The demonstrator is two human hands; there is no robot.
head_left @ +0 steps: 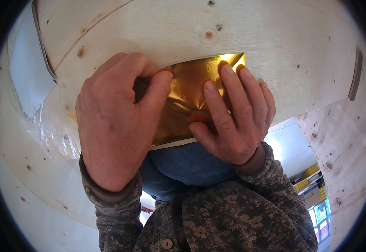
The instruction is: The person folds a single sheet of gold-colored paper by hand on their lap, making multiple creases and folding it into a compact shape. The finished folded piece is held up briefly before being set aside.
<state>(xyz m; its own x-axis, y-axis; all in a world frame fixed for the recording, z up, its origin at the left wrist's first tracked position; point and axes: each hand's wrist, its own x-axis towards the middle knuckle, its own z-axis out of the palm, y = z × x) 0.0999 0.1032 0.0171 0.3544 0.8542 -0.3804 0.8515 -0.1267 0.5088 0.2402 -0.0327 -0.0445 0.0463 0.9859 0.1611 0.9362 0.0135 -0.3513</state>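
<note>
At the worktop's [275,33] left side, there's a white sheet [30,71], with crinkled clear plastic [55,132] nearer the front. Next up, the left hand [116,111]: thumb and curled forefinger close together over the gold sheet's [185,94] left part, and whether they're pinching it, I can't tell. That gold sheet, shiny and creased, lies along the worktop's near edge. On its right half, the right hand [237,111], fingers slightly spread, tips touching it. Far right, a brown strip [355,75]!
</note>
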